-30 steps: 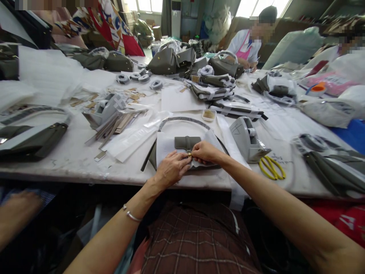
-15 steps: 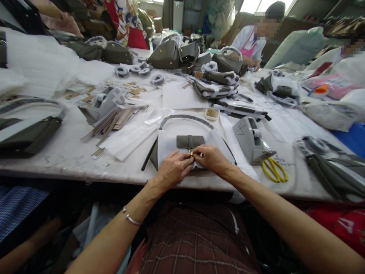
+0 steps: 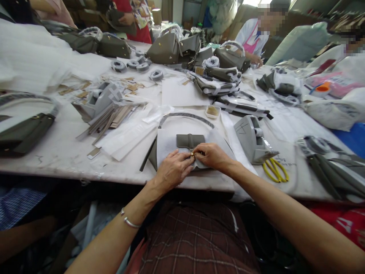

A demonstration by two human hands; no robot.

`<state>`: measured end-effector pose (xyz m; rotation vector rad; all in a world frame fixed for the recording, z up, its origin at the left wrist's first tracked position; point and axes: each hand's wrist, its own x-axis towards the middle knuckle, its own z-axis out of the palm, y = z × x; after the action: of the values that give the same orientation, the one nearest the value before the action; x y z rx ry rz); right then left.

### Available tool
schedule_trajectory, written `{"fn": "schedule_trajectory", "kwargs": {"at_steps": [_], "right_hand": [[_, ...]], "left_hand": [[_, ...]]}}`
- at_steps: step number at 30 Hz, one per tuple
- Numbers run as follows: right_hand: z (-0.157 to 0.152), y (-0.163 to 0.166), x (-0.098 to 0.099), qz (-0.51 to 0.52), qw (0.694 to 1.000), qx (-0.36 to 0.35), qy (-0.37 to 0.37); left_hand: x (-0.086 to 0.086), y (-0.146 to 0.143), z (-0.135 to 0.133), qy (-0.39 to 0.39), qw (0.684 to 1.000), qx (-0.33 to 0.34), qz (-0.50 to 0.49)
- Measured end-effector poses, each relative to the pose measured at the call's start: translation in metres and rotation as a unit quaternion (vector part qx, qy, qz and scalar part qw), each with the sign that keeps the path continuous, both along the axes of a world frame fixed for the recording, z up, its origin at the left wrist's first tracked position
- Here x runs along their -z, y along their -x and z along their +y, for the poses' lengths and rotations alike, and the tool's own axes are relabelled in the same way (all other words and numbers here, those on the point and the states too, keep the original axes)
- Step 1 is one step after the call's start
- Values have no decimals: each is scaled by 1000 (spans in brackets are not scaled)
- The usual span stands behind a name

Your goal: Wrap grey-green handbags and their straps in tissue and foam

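At the lower centre of the frame a flat grey-green handbag [image 3: 186, 142] of smooth matte leather lies on the near edge of the table [image 3: 62, 152], most of its body wrapped in soft white tissue paper [image 3: 168, 144], its thin curved handle [image 3: 185, 116] arching above it. The left hand [image 3: 172, 169] and right hand [image 3: 212, 156] meet over the bag's front strap, fingers curled narrow and pinching at a small shiny gold clasp [image 3: 192, 154] between their fingertips. A thin silver bangle [image 3: 129, 222] circles the left wrist. Just right of the bag stands a wedge-shaped grey tape dispenser [image 3: 252, 140], with yellow-handled scissors [image 3: 275, 171] lying flat beside it. A small shallow white tray [image 3: 212, 111] sits just above the handle. To the left lie long clear plastic sleeves [image 3: 125, 137], a fan of thin brown and grey strips [image 3: 110, 120] and a second grey dispenser [image 3: 98, 101]. The tabletop is pale, scuffed and crowded; further up it carries rolled grey straps [image 3: 128, 64], folded paper-wrapped pieces and more finished grey-green bags [image 3: 168, 49]. Other people work at the far side, one in a white and pink top [image 3: 249, 36] at the upper right, in a cluttered workshop lit by windows at the top.
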<state>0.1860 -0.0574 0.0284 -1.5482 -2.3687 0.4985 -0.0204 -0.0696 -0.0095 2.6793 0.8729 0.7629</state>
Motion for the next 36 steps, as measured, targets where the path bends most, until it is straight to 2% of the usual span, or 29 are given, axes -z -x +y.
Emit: {"fn": "schedule_trajectory", "kwargs": {"at_steps": [5, 12, 21, 25, 30, 36], "right_hand": [[1, -1, -5, 21, 999, -19, 24], [2, 5, 2, -45, 997, -18, -58], [5, 1, 10, -7, 999, -7, -52], [5, -1, 10, 23, 999, 11, -27], [1, -2, -2, 68, 997, 8, 43], [0, 2, -13, 96, 986, 71, 113]], "left_hand": [[1, 0, 0, -5, 1000, 0, 1], [2, -1, 1, -4, 1000, 0, -11], [1, -1, 2, 10, 1000, 1, -18], [1, -1, 2, 8, 1000, -3, -17], [2, -1, 1, 1, 1000, -3, -4], [2, 0, 0, -18, 1000, -2, -5]]}}
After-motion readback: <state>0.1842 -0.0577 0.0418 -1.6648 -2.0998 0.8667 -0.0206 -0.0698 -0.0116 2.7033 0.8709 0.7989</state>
